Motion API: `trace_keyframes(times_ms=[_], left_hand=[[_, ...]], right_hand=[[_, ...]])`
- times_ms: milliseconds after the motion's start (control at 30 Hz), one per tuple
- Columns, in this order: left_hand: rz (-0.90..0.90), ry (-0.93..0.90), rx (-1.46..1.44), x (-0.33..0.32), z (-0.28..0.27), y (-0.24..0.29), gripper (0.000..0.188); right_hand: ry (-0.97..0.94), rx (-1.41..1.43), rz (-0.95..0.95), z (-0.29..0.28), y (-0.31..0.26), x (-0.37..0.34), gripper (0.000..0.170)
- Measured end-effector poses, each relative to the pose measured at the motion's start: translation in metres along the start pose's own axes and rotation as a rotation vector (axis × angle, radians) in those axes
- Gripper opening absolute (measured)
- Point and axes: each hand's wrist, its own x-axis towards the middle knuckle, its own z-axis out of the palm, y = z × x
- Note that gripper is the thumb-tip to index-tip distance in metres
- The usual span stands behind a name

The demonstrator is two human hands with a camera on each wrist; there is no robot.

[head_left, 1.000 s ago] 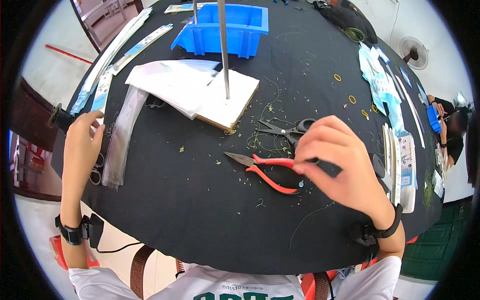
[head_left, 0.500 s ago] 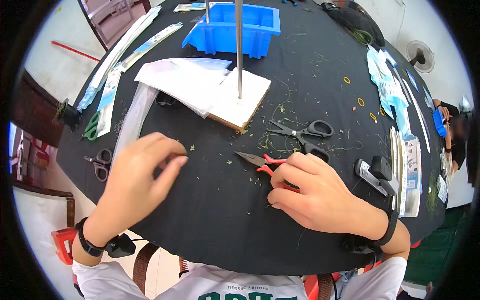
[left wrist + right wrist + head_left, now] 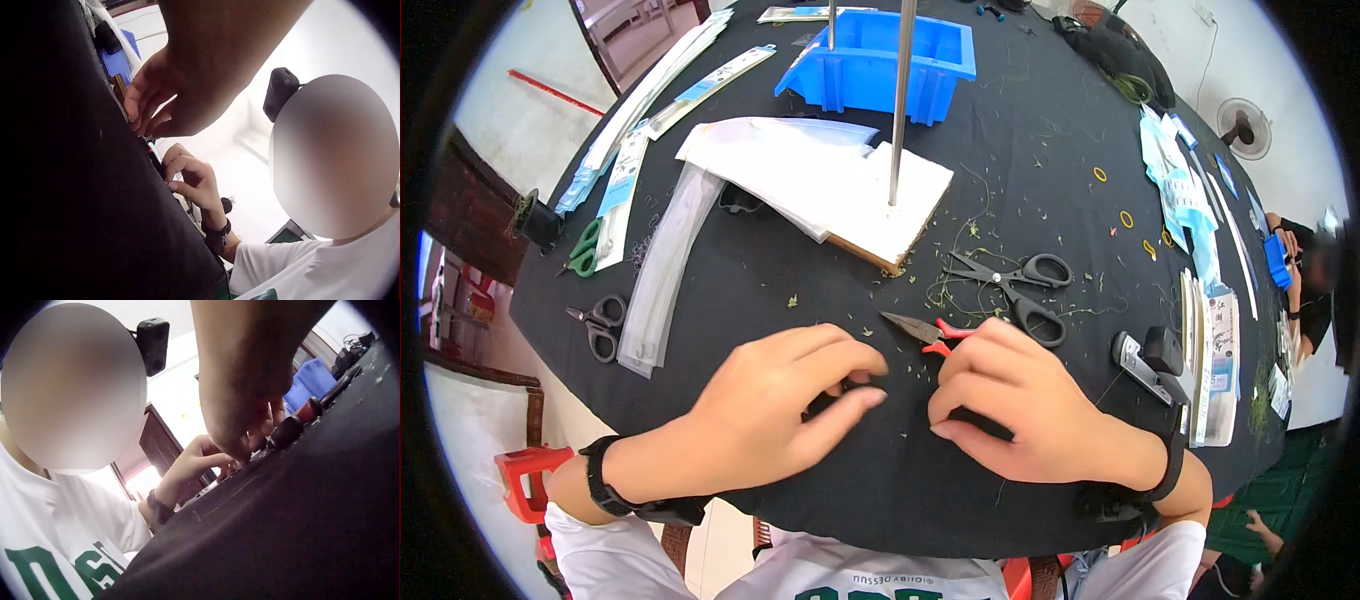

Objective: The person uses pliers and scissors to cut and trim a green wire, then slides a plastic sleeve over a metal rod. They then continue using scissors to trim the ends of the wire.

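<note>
In the head view my left hand (image 3: 785,405) is over the black cloth, fingers bent, with a gap between thumb and forefinger and nothing visible in it. My right hand (image 3: 1025,410) faces it, thumb and forefinger tips close together; whether they pinch something tiny cannot be seen. Red-handled pliers (image 3: 916,328) lie just beyond the right hand, which covers most of their handles. Black scissors (image 3: 997,278) lie open behind the pliers. Both wrist views show the left hand (image 3: 197,81) (image 3: 178,478) and right hand (image 3: 192,178) (image 3: 247,394) low over the cloth.
A white board (image 3: 915,205) with a metal rod stands beyond, plastic sleeves (image 3: 662,270) beside it. Behind is a blue bin (image 3: 865,82). Small scissors (image 3: 603,325) and green-handled scissors (image 3: 585,250) lie left. A stapler (image 3: 1145,365) and packets (image 3: 1222,350) lie right.
My left hand has come from the sleeves at the far left to the middle, near my right hand. My right hand has moved a little left and nearer the table's front edge.
</note>
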Motion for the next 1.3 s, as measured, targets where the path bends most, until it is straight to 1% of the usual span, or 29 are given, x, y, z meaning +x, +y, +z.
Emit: trace_keyframes(times_ms=[67,100,200,233,333,533,667,767,833,933,1000,1067,1167,1300], left_hand=[[-0.033,0.004,-0.204,0.004,0.004,0.006,0.021],[0.004,0.013,-0.226,0.005,0.007,0.005,0.026],[0.024,0.035,-0.198,0.011,0.014,0.013,0.028],[0.043,0.034,-0.162,0.013,0.015,0.015,0.03],[0.066,0.079,-0.152,0.017,0.018,0.017,0.029],[0.211,0.171,-0.128,0.029,0.017,0.021,0.02],[0.246,0.186,-0.115,0.033,0.017,0.022,0.019],[0.267,0.216,-0.108,0.035,0.017,0.023,0.019],[0.261,0.241,-0.136,0.037,0.017,0.025,0.02],[0.351,0.269,-0.055,0.04,0.018,0.026,0.021],[0.504,0.344,0.014,0.043,0.023,0.02,0.023],[0.607,0.376,0.09,0.044,0.024,0.018,0.025],[0.661,0.381,0.18,0.044,0.022,0.016,0.027],[0.67,0.38,0.185,0.044,0.021,0.015,0.028]], right_hand=[[0.082,0.214,0.129,-0.005,-0.004,0.001,0.013],[0.072,0.374,0.326,-0.009,-0.011,0.0,0.007],[0.193,0.877,0.579,-0.005,-0.012,-0.001,0.007],[0.178,0.906,0.569,-0.007,-0.011,-0.001,0.01],[0.198,1.012,0.592,-0.008,-0.011,-0.003,0.012],[0.263,1.05,0.569,-0.011,-0.012,-0.003,0.014],[0.289,1.057,0.538,-0.015,-0.012,-0.005,0.014],[0.304,0.971,0.548,-0.021,-0.017,-0.005,0.014],[0.375,0.947,0.568,-0.021,-0.024,-0.001,0.012],[0.424,0.938,0.589,-0.023,-0.029,0.001,0.011],[0.414,0.963,0.628,-0.026,-0.031,0.001,0.011],[0.378,1.009,0.699,-0.029,-0.032,0.0,0.012],[0.345,1.103,0.761,-0.028,-0.033,-0.002,0.014],[0.364,1.075,0.758,-0.027,-0.035,0.001,0.016]])
